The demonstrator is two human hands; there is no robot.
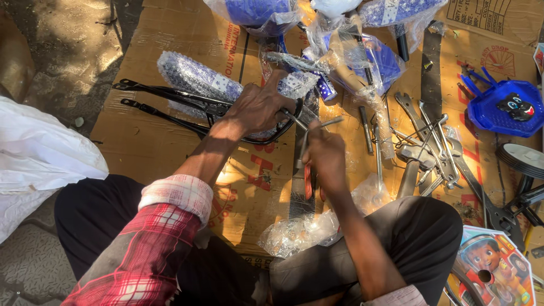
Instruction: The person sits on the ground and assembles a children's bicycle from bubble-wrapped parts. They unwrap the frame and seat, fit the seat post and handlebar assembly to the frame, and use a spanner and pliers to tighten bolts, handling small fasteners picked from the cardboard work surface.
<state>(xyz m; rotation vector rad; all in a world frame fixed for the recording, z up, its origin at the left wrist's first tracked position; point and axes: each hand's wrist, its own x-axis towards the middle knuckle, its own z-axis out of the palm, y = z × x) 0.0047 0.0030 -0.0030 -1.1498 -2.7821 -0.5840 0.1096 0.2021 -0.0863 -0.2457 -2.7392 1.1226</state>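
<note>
My left hand (258,106) grips the curved end of a black metal rack frame (170,97) that lies across the cardboard, over a blue fender wrapped in bubble plastic (198,76). My right hand (323,150) holds a thin silver metal tool (327,121) just right of the frame's end, with a red-handled tool (309,182) below it. Both hands are close together near the middle of the view.
Flattened cardboard (170,141) covers the ground. Several wrenches and metal brackets (430,147) lie to the right, with a blue plastic basket (504,107), a small wheel (524,158), plastic-wrapped blue parts (362,56) above, loose clear plastic (300,229) and a white sack (34,153) at left.
</note>
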